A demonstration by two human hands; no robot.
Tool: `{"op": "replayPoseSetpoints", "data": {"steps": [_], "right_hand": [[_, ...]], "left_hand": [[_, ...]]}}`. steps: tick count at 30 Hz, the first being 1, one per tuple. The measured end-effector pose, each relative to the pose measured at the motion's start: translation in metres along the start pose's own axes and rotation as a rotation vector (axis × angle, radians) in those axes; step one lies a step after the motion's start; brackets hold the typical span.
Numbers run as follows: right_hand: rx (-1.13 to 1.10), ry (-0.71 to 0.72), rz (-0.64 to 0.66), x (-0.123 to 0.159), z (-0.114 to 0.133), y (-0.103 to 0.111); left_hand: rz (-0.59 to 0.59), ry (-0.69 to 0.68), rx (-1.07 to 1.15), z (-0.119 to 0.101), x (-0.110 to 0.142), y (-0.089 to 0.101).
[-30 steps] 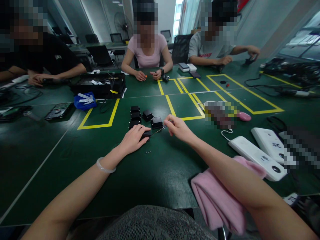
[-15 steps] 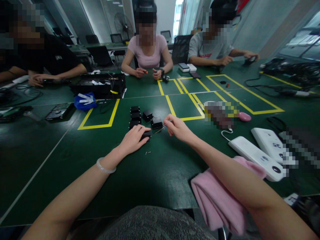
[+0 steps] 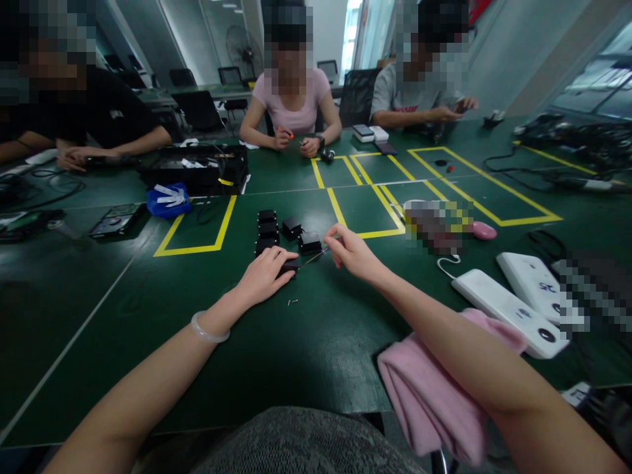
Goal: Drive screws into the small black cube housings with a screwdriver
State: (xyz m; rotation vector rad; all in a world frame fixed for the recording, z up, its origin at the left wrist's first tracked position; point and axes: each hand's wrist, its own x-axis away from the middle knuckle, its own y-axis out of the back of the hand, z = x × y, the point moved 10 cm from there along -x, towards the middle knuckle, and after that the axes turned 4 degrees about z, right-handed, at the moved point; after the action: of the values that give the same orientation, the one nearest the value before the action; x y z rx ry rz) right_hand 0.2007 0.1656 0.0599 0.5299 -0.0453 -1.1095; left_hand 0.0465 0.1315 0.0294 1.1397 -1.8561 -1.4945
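Note:
My left hand [image 3: 264, 273] is closed on a small black box [image 3: 289, 265], pressing it against the green table. Pinched in my right hand [image 3: 349, 252] is a screwdriver with a thin metal shaft [image 3: 313, 257]; its handle is mostly hidden by my fingers. The shaft's tip meets the right side of the held box. Just beyond my left hand stand several similar black boxes in a column [image 3: 267, 228], with small bright ends at their sides. Two more black boxes [image 3: 291, 227] lie to the right of that column. Two tiny screws [image 3: 292, 302] rest nearer to me.
Right of my arm lie white power banks [image 3: 511, 316] and a pink cloth [image 3: 429, 388]. A pink mouse-shaped object [image 3: 483, 230] sits farther back. On the left are a hard drive [image 3: 118, 220], a blue bundle [image 3: 168, 199] and a black bin [image 3: 197, 168]. Co-workers sit opposite.
My hands, the box and the screwdriver stay nearly in place. Across the table, one co-worker has raised a hand with an orange item; another has drawn a hand back from a dark object.

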Motion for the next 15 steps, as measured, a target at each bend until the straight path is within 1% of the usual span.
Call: {"op": "replayPoseSetpoints", "data": {"steps": [6, 10, 15], "right_hand": [[-0.043, -0.016, -0.005, -0.001, -0.003, 0.0], [0.001, -0.03, -0.016, -0.001, -0.004, 0.002], [0.011, 0.039, 0.049, 0.001, 0.007, -0.004]], "left_hand": [[-0.007, -0.009, -0.005, 0.0, 0.0, 0.0], [-0.01, -0.007, 0.001, 0.0, 0.0, 0.0], [-0.011, -0.004, 0.005, 0.001, 0.0, 0.0]]}}
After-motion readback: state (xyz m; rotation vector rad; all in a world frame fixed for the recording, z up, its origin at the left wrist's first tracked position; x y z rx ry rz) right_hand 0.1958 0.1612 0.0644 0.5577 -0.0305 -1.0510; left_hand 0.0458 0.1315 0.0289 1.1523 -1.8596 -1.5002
